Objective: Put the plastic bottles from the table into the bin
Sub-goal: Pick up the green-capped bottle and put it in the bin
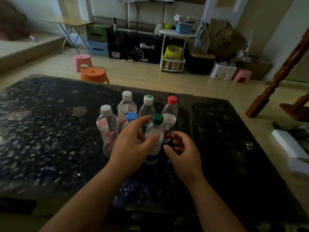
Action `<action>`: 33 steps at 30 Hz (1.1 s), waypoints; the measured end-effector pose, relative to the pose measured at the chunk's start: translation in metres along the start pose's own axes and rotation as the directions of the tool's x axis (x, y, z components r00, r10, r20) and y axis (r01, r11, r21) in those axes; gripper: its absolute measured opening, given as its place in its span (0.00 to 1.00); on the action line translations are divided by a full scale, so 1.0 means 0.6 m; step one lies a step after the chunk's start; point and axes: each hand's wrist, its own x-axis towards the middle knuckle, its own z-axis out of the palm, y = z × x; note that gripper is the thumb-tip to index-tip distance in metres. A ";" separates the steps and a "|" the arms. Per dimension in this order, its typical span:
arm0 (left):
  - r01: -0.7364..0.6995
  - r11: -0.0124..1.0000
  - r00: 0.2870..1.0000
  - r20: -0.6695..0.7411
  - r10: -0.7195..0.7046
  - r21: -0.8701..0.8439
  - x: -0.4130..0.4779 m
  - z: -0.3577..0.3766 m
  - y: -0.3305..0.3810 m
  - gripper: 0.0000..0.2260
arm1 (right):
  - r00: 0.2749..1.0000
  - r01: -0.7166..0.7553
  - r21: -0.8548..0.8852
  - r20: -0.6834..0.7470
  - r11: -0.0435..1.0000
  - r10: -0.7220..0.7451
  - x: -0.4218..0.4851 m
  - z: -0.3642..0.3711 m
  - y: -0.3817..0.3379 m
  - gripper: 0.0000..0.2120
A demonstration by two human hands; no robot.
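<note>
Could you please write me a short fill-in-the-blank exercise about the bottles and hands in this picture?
1. The bottle nearest the person has a ____ cap.
2. The table holds ____ bottles in all.
3. The stool just beyond the table's far edge is ____.
4. The left hand partly hides the bottle with the ____ cap.

Missing words: green; six; orange; blue

Six bottles (pixel 154 139), two hands (pixel 132 146)

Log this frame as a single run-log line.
stage: reaching | left hand: open, at green-capped bottle | right hand: open, empty | bottles: six upright on table | bin: not in view
</note>
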 end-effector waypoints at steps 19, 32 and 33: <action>0.082 0.997 0.987 0.137 -0.083 0.013 0.007 0.072 -0.020 0.31 | 0.966 -0.082 0.134 0.256 0.988 0.045 0.033 0.032 0.046 0.28; 0.361 0.895 0.905 0.330 -0.269 -0.260 -0.016 0.070 -0.033 0.19 | 0.982 -0.187 0.287 0.070 0.940 0.174 -0.002 -0.043 0.042 0.24; 0.373 0.894 0.889 0.372 -0.268 -0.247 -0.018 0.074 -0.033 0.20 | 0.978 -0.208 0.343 0.069 0.916 0.196 -0.007 -0.048 0.043 0.23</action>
